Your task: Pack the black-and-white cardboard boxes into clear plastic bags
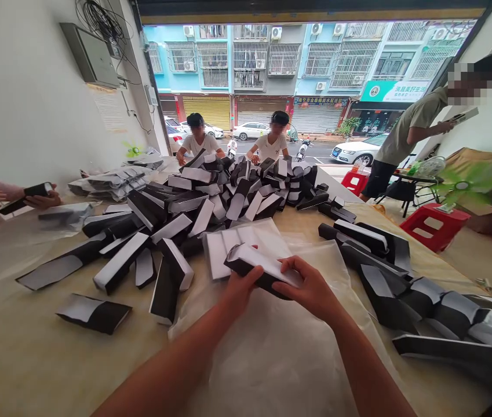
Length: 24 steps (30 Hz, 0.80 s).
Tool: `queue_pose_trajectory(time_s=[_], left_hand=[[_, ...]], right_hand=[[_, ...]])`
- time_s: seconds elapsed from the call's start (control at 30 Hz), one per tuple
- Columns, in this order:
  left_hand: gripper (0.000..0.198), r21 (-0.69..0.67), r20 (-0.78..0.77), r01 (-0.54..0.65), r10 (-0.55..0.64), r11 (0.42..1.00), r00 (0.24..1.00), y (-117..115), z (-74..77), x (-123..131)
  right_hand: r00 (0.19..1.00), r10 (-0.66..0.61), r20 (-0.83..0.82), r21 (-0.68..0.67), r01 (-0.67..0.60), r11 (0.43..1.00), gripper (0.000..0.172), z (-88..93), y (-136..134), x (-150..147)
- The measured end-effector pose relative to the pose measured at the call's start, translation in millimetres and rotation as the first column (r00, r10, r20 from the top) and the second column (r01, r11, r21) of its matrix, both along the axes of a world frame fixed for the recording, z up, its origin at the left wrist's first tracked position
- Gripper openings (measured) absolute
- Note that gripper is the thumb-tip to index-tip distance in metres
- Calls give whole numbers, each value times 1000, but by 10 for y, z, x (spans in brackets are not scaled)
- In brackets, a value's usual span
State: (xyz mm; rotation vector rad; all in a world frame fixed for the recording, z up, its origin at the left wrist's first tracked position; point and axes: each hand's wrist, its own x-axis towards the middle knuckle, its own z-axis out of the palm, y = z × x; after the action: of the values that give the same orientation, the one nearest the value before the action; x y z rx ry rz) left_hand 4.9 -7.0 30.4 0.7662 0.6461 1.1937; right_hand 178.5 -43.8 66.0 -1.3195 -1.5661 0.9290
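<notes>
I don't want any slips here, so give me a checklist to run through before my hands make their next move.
1. Left hand on the black-and-white box: ok, gripping toward its left end.
2. Right hand on the box: ok, gripping the right end.
3. Underside of the box: cannot tell, hidden from this view.
4. White pieces just beyond the box lying side by side: ok.
5. Those pieces inside or on top of the plastic film: cannot tell.
6. Co-worker's hand at far left apart from yours: ok.
</notes>
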Motion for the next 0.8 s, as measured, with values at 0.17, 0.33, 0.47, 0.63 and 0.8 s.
queue_pose_trajectory(time_s=[0.17, 0.33, 0.47, 0.63, 0.8], left_hand=[[78, -17, 22, -21, 21, 1000, 1000, 0, -2, 2], [83, -24, 24, 16, -15, 1000, 1000, -36, 84, -7], [85, -23, 44, 30, -29, 999, 999, -46, 104, -4], [82, 7, 59, 43, -44, 999, 997, -27, 85, 8], [77, -1, 51, 48, -47, 999, 998, -13, 73, 25]], right_hand=[[991, 41, 124, -14, -40, 999, 40, 11, -21, 21], [988, 40, 147, 7, -41, 999, 39, 6, -21, 29], [985, 22, 170, 24, -26, 999, 35, 27, -32, 20], [978, 17, 207, 60, -30, 998, 40, 41, -46, 11], [960, -3, 281, 52, -12, 999, 39, 46, -47, 31]])
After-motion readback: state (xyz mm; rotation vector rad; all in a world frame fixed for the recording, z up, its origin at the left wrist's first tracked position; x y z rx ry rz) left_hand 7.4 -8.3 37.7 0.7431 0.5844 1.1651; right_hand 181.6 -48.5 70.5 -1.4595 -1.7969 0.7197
